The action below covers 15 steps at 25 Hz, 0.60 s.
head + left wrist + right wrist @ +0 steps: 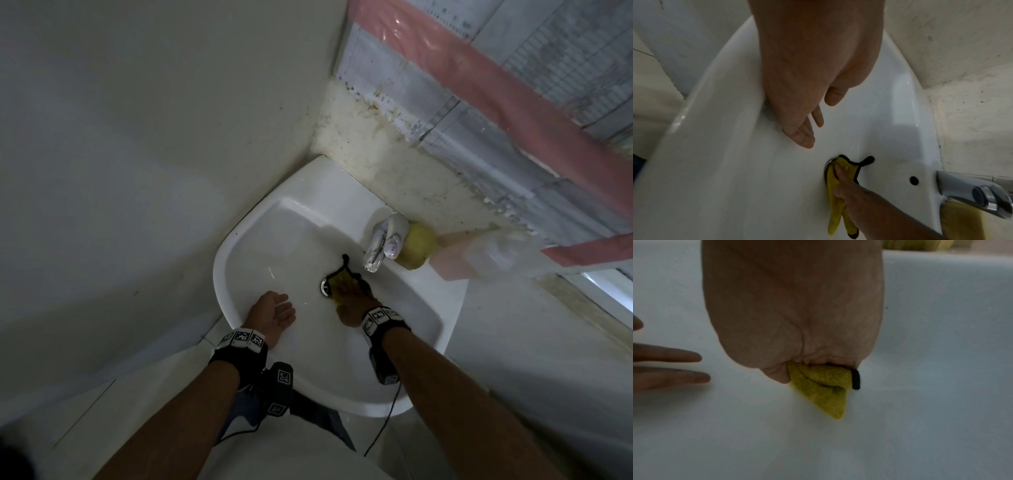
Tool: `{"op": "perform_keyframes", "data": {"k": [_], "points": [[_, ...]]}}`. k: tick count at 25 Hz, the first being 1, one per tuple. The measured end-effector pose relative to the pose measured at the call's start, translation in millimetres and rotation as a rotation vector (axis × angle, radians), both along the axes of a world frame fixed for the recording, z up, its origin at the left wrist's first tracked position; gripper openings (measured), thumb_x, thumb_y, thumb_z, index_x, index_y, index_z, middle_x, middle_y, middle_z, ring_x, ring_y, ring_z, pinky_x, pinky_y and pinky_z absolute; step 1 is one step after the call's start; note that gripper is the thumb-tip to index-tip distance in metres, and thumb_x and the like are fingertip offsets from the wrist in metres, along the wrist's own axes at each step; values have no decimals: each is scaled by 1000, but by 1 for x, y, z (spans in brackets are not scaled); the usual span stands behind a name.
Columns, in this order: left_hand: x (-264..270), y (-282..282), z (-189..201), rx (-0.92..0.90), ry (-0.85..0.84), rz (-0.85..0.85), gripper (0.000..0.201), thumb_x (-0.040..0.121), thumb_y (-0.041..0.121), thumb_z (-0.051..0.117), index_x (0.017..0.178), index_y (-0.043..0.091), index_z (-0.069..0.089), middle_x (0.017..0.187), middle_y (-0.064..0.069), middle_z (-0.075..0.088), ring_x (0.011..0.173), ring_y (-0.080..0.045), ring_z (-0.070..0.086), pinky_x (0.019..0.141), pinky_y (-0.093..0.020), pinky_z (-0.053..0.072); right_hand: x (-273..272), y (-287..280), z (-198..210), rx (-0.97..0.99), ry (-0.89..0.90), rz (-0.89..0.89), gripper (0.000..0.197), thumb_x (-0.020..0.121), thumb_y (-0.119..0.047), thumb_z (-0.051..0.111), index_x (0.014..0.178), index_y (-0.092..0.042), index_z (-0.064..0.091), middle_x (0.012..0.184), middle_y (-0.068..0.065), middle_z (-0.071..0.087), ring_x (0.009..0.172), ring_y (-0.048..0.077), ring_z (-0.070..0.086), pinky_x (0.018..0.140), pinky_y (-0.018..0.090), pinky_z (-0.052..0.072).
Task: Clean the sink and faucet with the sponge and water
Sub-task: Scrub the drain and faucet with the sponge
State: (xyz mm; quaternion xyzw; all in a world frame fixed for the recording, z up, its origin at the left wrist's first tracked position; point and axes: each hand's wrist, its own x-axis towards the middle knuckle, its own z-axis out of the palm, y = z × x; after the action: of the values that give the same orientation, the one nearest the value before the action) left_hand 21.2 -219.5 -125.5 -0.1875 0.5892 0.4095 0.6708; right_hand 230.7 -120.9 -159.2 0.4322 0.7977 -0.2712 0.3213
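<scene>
While my right hand (354, 301) presses the yellow cloth (835, 181) over the drain (324, 287) at the sink (260, 236) bottom, fingers curled on it, my left hand (274, 313) rests open on the basin wall; the faucet (383, 241) looks unwiped, no water running.

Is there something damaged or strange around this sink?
Yes. The wall behind the sink is stained and rough where the tiling stops. Also, the right hand wipes at the drain with a yellow cloth, not a sponge.
</scene>
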Motion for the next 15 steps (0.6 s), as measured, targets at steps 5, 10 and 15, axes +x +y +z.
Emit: {"op": "perform_keyframes", "data": {"k": [5,10,15], "points": [[1,0,-5,2,4,4,39,105,23,43,130,-3,57,96,-16,60,81,-25,59,88,-38,52,-23,-10,-14,-161,-18,-86,70,106,-33,36,163,-16,0,168,9,-15,155,38,-11,126,46,-4],[1,-1,-4,13,10,-5,41,104,23,43,132,-3,57,103,-17,60,87,-26,60,95,-40,49,6,-24,16,-149,5,34,80,92,-38,33,160,-39,-8,169,2,-19,156,37,-3,124,55,13],[0,-1,-4,33,20,3,41,105,22,42,132,-4,56,106,-19,60,86,-26,60,99,-41,48,17,-19,62,-8,-89,-47,88,100,-23,44,158,-37,-20,168,6,-20,156,34,-1,124,47,8]]}}
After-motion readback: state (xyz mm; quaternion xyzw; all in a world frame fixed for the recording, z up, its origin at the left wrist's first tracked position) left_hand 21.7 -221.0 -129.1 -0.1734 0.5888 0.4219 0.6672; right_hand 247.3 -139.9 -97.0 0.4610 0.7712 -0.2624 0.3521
